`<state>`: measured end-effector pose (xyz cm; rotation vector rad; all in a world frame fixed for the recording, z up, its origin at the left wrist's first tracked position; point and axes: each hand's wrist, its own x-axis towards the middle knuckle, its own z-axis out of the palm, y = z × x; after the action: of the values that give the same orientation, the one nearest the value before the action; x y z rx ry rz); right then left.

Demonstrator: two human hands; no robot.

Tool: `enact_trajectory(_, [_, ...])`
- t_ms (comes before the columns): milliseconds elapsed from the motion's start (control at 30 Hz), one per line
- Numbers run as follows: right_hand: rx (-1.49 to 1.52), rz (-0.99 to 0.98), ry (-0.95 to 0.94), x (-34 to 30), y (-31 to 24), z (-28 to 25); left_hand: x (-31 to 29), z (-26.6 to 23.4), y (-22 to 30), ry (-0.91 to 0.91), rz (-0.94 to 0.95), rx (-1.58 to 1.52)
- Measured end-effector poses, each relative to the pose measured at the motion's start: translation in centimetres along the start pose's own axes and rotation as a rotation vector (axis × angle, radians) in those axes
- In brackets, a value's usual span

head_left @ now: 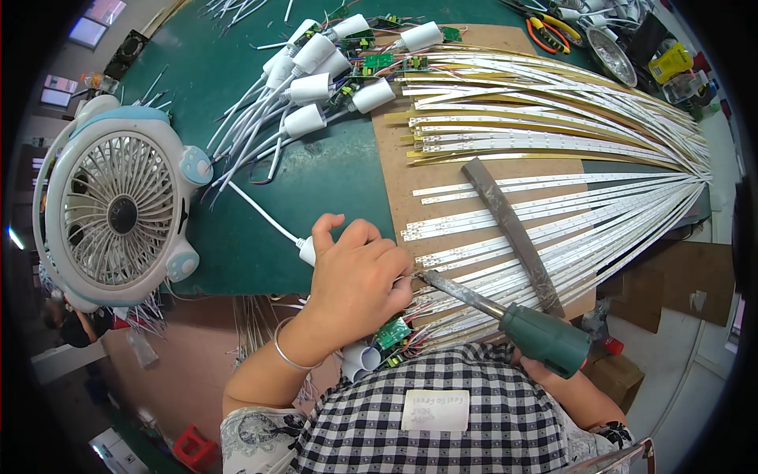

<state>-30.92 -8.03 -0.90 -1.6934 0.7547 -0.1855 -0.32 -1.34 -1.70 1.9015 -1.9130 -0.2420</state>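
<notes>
My left hand (355, 276) is closed in a pinch over the near ends of the LED strips (474, 229); what sits between its fingertips is hidden. A white cylindrical cap (307, 252) with a white cable shows beside that hand, partly covered by it. From the right, my right hand (543, 371) grips a soldering iron (545, 340) by its green handle, most of the fingers being behind it. The iron's metal tip reaches the strip ends, right by my left fingertips. Below my left wrist lie a green circuit board (392, 332) and white caps (362, 357).
A dark metal bar (513, 237) lies across the strips on a brown board (395, 182). More white caps (313, 54) with cables are piled at the back. A white and blue fan (118, 205) stands left. Pliers (550, 33) and a metal dish (611, 57) are back right.
</notes>
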Motion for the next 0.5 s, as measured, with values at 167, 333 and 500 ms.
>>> enact_trajectory(167, [0.019, -0.047, 0.009, 0.1, 0.0, -0.1, 0.2, -0.2, 0.1, -0.029, -0.013, -0.003])
enact_trajectory(333, [0.35, 0.019, 0.157, -0.8, 0.3, 0.4, 0.2, -0.2, 0.3, -0.033, -0.021, 0.005])
enact_trajectory(500, [0.403, 0.029, 0.168, -0.8, -0.1, 0.3, 0.3, -0.4, 0.4, -0.064, -0.035, 0.016])
